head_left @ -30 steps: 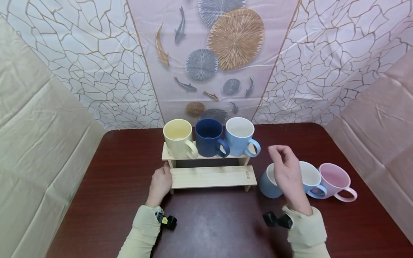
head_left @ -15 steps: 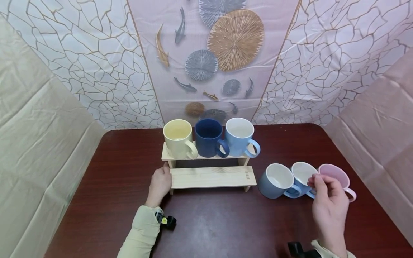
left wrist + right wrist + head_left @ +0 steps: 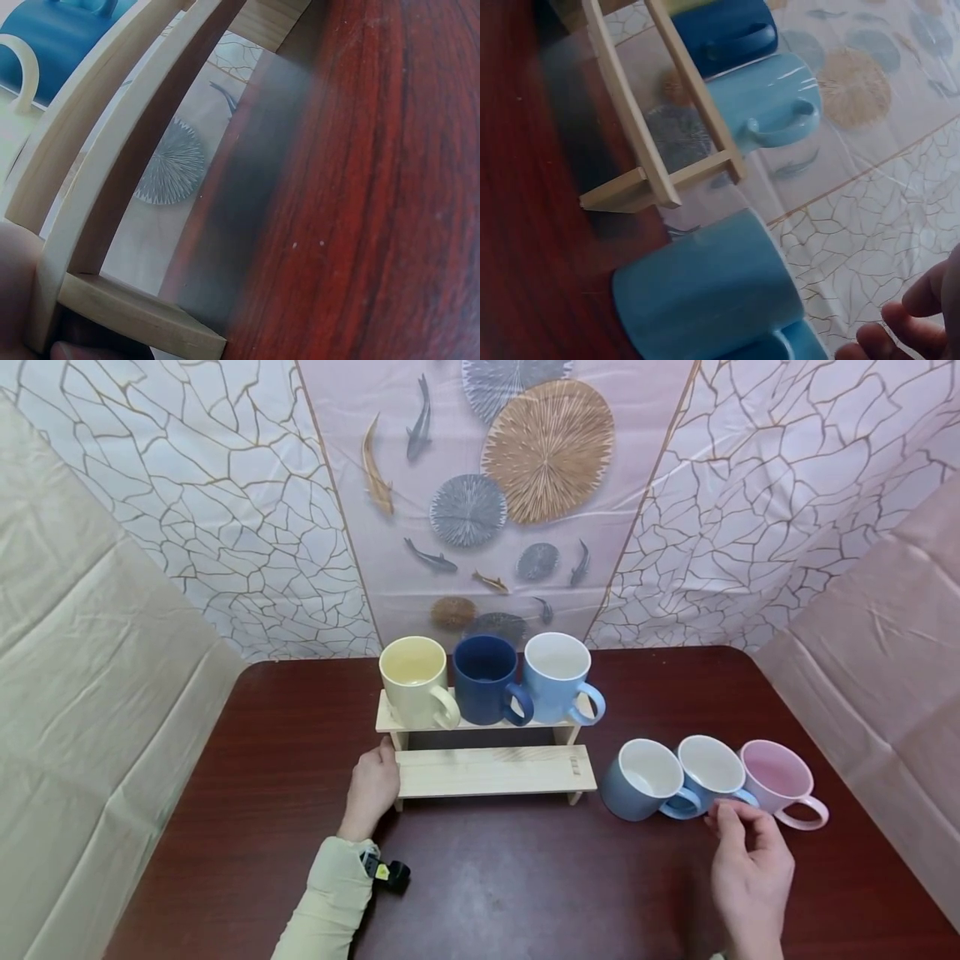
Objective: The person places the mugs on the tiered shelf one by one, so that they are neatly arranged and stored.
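Observation:
A two-tier wooden rack (image 3: 495, 772) stands mid-table. My left hand (image 3: 373, 785) grips its left end; in the left wrist view, fingers (image 3: 15, 277) show on both sides of the wood. On the upper tier sit a yellow mug (image 3: 412, 693), a navy mug (image 3: 483, 689) and a light blue mug (image 3: 553, 689). To the right stand a grey-blue mug (image 3: 637, 789), a blue mug (image 3: 708, 768) and a pink mug (image 3: 776, 777). My right hand (image 3: 753, 868), fingers loosely bent, is at the blue mug's handle; contact is unclear. The right wrist view shows nothing between thumb and fingers.
The dark red table (image 3: 480, 893) has its back edge against a patterned cloth backdrop (image 3: 480, 510). Beige cloth walls (image 3: 97, 693) flank both sides. The three mugs at the right stand close together, handles pointing right.
My right hand has moved from beside the rack's upper tier, right and down toward the front of the blue mug. My left hand and the mugs have stayed put.

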`<state>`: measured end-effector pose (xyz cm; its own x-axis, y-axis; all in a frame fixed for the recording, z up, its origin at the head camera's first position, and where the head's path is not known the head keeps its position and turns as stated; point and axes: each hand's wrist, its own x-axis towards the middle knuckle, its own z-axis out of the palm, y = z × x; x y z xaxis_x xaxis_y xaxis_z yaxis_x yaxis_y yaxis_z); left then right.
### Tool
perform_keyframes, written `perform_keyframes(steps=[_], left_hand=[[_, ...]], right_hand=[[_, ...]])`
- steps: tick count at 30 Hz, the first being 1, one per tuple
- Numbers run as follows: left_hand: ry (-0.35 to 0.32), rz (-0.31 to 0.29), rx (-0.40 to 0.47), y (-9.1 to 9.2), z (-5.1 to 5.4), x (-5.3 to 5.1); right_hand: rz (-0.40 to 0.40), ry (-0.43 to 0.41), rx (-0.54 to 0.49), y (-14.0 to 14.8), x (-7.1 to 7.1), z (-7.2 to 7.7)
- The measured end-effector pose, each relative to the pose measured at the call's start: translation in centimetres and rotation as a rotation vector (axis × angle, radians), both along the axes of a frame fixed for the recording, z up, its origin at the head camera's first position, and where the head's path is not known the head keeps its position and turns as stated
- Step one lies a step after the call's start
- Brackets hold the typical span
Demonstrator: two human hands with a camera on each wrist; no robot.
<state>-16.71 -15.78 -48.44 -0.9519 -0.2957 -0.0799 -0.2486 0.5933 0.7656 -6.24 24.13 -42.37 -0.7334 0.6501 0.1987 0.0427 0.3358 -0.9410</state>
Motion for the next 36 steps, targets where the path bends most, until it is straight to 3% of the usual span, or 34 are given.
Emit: perform_keyframes(steps=[4,10,23,36], left_hand=[[0.011,0.007,-0.002,0.0,0.1,0.0],[0.019,0.011,0.012,-0.1,0.2,0.0],[0.032,0.006,0.015,-0.1,0.2,0.0],[0.038,0.01,0.016,0.0,0.2,0.1]], right_hand=[[-0.014,-0.065,0.059,-0.4,0.1,-0.3],[-0.014,-0.092,0.108,-1.3,-0.1,-1.0],[-0.042,-0.182,0.077,-1.3,-0.5,-2.9],[-0.002,-0.146,0.148,-1.0,-0.6,-3.8]])
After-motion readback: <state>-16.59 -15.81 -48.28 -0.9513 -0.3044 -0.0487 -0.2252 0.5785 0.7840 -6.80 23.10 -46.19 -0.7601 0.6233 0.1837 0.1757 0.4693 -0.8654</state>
